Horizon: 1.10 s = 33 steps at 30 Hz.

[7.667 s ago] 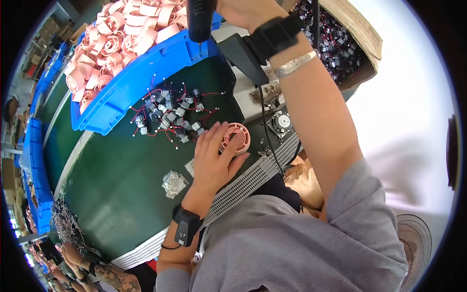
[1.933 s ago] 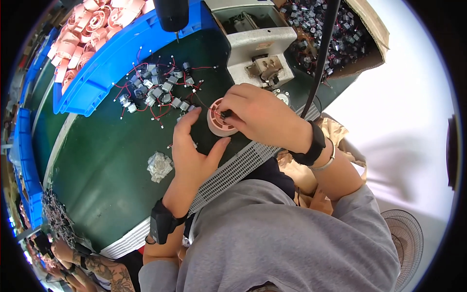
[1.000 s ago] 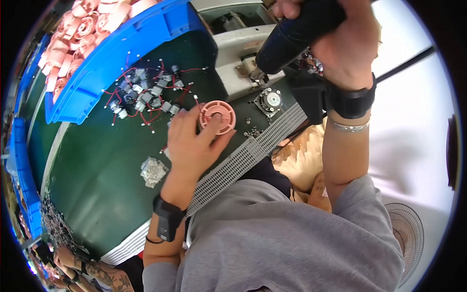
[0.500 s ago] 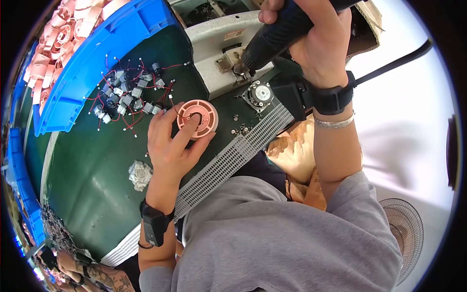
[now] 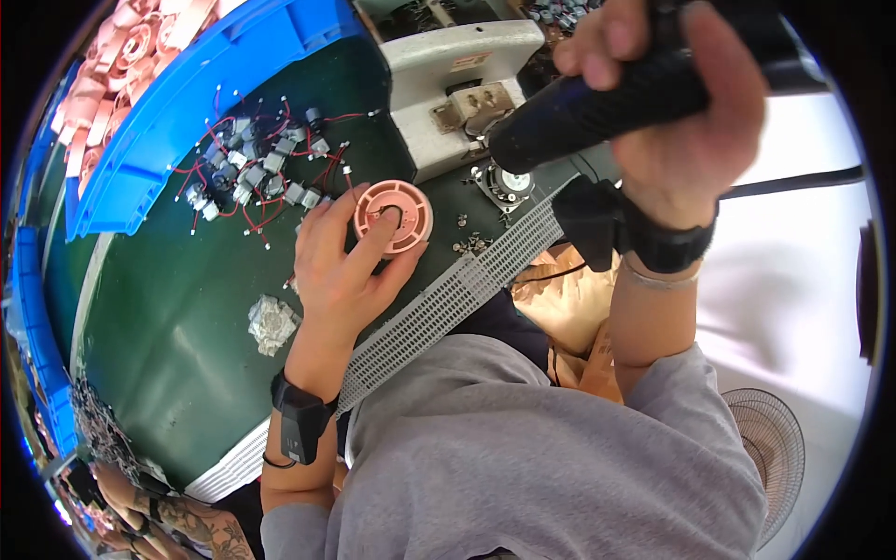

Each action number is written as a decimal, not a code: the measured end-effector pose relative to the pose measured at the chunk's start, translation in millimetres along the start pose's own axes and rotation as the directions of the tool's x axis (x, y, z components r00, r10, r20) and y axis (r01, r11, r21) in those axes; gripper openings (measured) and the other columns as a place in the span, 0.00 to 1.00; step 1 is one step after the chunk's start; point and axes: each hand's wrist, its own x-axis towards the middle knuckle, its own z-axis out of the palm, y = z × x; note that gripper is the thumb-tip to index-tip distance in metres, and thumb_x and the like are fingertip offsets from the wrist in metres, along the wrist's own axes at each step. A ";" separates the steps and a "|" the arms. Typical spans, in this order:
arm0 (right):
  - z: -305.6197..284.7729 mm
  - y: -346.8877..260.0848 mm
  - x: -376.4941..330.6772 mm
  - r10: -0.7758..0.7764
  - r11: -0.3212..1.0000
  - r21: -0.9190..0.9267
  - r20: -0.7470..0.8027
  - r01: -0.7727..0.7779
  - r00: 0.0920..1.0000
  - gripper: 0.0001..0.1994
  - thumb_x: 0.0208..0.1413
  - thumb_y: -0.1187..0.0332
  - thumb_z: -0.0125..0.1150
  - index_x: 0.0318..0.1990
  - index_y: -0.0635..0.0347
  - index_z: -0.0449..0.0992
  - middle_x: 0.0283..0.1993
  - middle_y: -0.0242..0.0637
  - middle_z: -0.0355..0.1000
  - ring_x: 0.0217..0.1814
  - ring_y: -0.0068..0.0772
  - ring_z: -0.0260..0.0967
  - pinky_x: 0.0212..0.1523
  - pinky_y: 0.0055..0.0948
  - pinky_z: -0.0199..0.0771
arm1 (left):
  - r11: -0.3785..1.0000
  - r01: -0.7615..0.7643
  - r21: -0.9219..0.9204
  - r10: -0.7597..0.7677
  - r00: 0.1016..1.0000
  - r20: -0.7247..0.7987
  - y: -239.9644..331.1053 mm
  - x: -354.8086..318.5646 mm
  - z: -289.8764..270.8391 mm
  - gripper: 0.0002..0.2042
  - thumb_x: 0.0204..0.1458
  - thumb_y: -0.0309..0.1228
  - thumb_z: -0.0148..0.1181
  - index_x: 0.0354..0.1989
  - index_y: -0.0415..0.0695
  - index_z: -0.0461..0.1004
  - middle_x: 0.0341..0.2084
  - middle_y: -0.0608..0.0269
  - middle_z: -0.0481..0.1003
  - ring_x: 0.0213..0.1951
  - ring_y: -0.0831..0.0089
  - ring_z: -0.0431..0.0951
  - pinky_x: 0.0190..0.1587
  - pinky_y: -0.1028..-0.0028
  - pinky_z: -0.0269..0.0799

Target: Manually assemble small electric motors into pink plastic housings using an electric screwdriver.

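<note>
My left hand (image 5: 338, 264) grips a round pink plastic housing (image 5: 412, 209) over the green table, with one fingertip pressed into its middle by a dark wire. In my right hand (image 5: 686, 154) is a black electric screwdriver (image 5: 569, 121), held nearly level, fingers wrapped round its body. Its nose is in front of a pale screw feeder (image 5: 437, 142); the bit is hidden or blurred. Just below the nose lies a square-flanged metal part (image 5: 509, 189) with a round centre. Several loose screws (image 5: 473, 245) lie between that part and the housing.
Small grey motors with red wires (image 5: 252, 168) are heaped left of the feeder. Behind them, a blue bin (image 5: 177, 121) holds pink parts. Crumpled foil (image 5: 273, 324) lies near my left wrist. A perforated strip (image 5: 420, 327) edges the table; another person's tattooed arm (image 5: 201, 527) is at lower left.
My right hand has moved right and towards me with the screwdriver, whose nose has shifted away from the feeder's outlet. My left hand still grips the pink housing. The whole view has shifted slightly.
</note>
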 end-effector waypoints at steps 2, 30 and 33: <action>34.9 3.4 0.5 -0.102 0.485 -0.867 -0.187 -0.115 0.977 0.20 0.51 0.64 0.53 0.46 0.71 0.61 0.20 0.41 0.66 0.17 0.33 0.66 0.23 0.26 0.70 | 1.000 -0.002 0.031 0.002 1.000 -0.003 -0.8 -0.9 -1.3 0.20 0.31 0.34 0.73 0.36 0.48 0.75 0.40 0.55 0.74 0.36 0.62 0.75 0.42 0.60 0.70; 33.0 60.7 3.6 -0.210 0.429 -0.869 -0.359 -0.245 0.909 0.17 0.39 0.83 0.63 0.39 0.65 0.69 0.27 0.33 0.69 0.25 0.21 0.67 0.29 0.21 0.70 | 0.999 0.030 0.023 -0.029 0.998 -0.059 1.2 -5.5 4.8 0.19 0.30 0.34 0.72 0.34 0.48 0.75 0.39 0.55 0.74 0.33 0.63 0.75 0.35 0.67 0.70; 29.3 50.7 1.9 -0.095 0.419 -0.854 -0.378 -0.307 0.921 0.16 0.39 0.84 0.63 0.38 0.64 0.70 0.26 0.32 0.69 0.26 0.19 0.67 0.31 0.20 0.69 | 0.999 0.031 0.024 -0.030 0.998 -0.057 0.5 -5.1 5.1 0.19 0.30 0.35 0.72 0.35 0.49 0.75 0.40 0.55 0.73 0.33 0.63 0.75 0.35 0.67 0.70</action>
